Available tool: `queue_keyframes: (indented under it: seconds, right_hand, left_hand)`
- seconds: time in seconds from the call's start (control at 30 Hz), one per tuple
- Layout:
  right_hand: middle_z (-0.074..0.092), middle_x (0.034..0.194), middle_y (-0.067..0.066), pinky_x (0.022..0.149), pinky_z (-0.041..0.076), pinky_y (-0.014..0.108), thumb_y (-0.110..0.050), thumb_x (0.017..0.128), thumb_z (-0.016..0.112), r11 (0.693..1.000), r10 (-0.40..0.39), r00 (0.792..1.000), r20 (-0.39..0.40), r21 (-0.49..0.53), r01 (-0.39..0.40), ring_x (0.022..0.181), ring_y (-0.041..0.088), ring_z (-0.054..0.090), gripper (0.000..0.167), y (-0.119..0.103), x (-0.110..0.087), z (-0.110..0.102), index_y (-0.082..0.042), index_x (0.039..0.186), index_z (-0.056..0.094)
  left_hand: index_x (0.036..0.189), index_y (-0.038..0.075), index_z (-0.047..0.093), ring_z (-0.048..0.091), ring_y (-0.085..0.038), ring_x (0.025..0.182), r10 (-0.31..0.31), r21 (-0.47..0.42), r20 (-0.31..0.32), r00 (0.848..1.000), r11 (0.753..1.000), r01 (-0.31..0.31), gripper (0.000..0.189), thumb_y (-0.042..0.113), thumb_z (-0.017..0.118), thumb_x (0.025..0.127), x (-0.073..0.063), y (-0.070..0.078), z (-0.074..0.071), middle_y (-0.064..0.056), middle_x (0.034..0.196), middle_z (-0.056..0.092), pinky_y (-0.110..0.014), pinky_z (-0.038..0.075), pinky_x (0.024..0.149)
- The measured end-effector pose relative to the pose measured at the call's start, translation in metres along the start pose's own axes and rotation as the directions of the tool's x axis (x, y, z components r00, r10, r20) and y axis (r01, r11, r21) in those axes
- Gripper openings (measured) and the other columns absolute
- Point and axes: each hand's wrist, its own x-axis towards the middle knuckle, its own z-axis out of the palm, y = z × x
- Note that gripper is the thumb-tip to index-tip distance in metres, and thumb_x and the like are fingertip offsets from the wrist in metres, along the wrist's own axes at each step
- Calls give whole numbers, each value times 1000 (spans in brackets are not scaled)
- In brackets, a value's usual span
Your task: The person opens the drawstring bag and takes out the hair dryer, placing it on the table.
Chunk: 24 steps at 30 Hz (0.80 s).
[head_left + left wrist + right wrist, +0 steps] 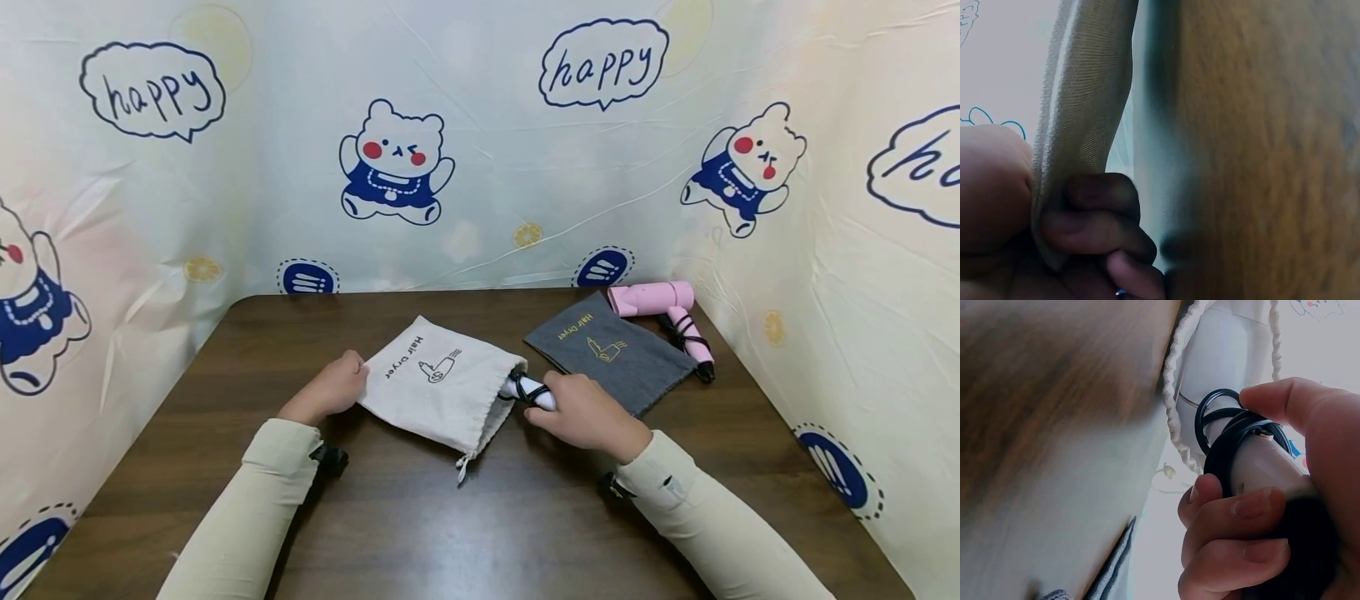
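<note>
A white drawstring bag [431,387] printed "Hair Dryer" is held near the middle of the table. My left hand [343,385] pinches its closed left corner; in the left wrist view the fingers [1094,231] curl under the cloth edge. My right hand [581,412] grips the handle of a white hair dryer [534,392], with a black cord [1229,447] wound round it. The dryer's body [1222,356] lies inside the bag's mouth in the right wrist view, its far part hidden by the cloth. The drawstring end [462,471] hangs at the mouth's lower edge.
A dark grey bag [592,350] with gold "Hair Dryer" print lies flat behind my right hand. Past it, at the back right, lies a pink hair dryer [651,298] with its cord wrapped. Printed cloth walls [480,150] enclose the brown table [420,533].
</note>
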Motion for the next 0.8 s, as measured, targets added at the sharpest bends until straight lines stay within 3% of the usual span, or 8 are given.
queue_keyframes:
  seconds: [0.5,0.8]
  right_hand:
    - [55,68,-3,51,42,30,-41,90,73,999,-33,999,2,-1,33,57,12,51,28,6,-5,-1,-17,88,59]
    - [56,67,-4,52,43,29,-41,90,73,999,-37,999,17,-2,37,57,11,52,29,9,-7,-3,-16,90,59]
  left_hand:
    - [125,-12,45,56,-31,89,29,14,-2,1000,999,-29,33,15,33,111,-1,-2,-3,-24,108,58,-42,48,80]
    - [122,-12,46,55,-30,86,36,26,-1,999,999,-36,31,15,34,111,-1,-3,-4,-22,104,57,-39,47,76]
